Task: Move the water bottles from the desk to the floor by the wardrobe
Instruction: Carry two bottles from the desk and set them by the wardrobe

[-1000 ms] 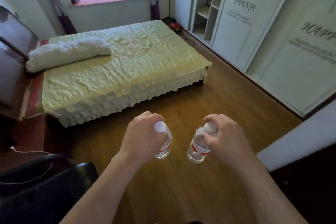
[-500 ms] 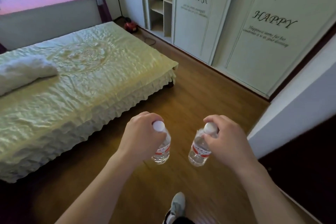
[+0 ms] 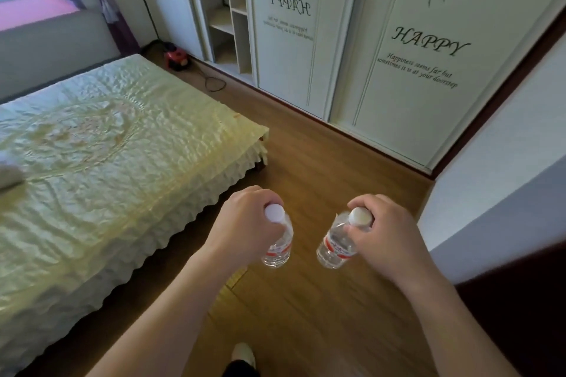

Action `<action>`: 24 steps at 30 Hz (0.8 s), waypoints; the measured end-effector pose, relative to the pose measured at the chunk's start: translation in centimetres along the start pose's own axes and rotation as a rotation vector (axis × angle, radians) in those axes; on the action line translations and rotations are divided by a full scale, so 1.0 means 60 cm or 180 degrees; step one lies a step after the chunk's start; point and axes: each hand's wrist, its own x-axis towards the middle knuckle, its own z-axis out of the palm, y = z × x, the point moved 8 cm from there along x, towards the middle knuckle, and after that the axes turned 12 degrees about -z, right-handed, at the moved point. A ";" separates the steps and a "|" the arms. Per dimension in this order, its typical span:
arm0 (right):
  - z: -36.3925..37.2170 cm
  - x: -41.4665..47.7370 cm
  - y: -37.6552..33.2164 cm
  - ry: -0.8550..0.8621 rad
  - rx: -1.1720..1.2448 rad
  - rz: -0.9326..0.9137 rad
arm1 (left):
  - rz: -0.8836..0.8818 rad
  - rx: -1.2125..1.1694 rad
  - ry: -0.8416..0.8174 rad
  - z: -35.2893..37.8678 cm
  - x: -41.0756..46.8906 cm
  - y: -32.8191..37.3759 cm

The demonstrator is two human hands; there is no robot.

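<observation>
Left bottle (image 3: 279,249): clear plastic, round white cap.
Right bottle (image 3: 335,248): same, red label.
Left hand (image 3: 242,223): fingers curled round left bottle.
Right hand (image 3: 390,234): fingers pinch right bottle's neck.

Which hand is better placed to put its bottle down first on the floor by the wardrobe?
Probably the right hand: its bottle hangs on the wardrobe side; the left hand is nearer the bed.

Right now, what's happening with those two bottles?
A person is carrying them. The left hand grips one water bottle by its top, and the right hand grips the other bottle. Both hang above the wooden floor between the bed and the wardrobe, not yet set down.
</observation>
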 end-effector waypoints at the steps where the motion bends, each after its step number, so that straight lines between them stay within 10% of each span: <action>1: -0.003 0.019 0.012 0.0021 0.0009 0.0059 | 0.0044 -0.0001 -0.0045 0.003 0.029 0.007; 24: -0.073 0.374 0.334 0.0675 -0.0226 0.1310 | 0.1311 0.0082 -0.1199 0.193 0.613 0.284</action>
